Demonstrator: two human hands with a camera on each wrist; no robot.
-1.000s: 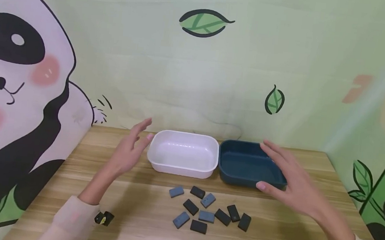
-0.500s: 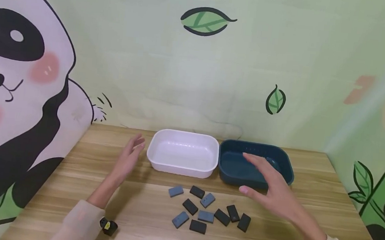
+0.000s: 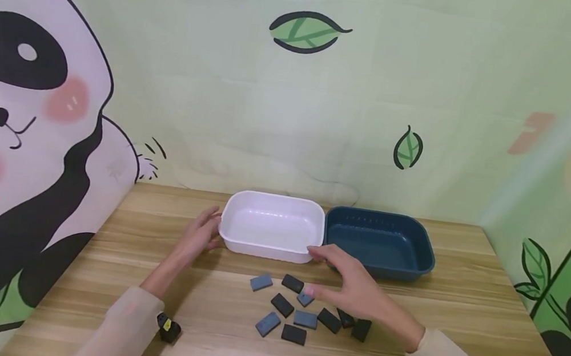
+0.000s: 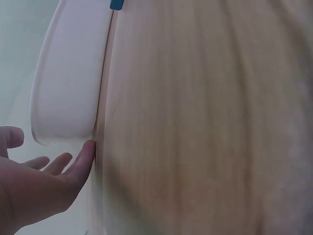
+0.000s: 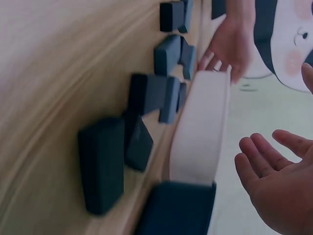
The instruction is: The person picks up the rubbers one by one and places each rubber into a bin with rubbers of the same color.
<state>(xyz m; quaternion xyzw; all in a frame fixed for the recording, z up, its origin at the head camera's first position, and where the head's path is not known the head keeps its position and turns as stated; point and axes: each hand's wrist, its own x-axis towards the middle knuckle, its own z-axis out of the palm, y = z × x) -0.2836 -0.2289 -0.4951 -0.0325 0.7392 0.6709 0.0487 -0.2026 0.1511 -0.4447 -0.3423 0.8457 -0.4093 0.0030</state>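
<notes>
Where hands [image 3: 198,235] [image 3: 354,288] reach, ten blocks [image 3: 293,334], two trays [image 3: 270,232] [image 3: 382,247]

A: Head camera up high, looking forward and down: white tray [image 3: 268,252], blue tray [image 3: 381,244], left hand [image 3: 198,235], right hand [image 3: 355,285], all in one wide sweep!
B: Left wrist, close in, tipped sideways, looking along the tabletop [image 4: 195,122] at the white tray's side.
A: Right wrist, low and tipped too, peering past the blocks [image 5: 102,166] towards the left hand!
B: All three share the white tray; head and right wrist share the blocks.

pale cream long sleeves [image 3: 130,318], each with a small black block [image 3: 170,332] marked yellow near its cuff [image 3: 152,300].
</notes>
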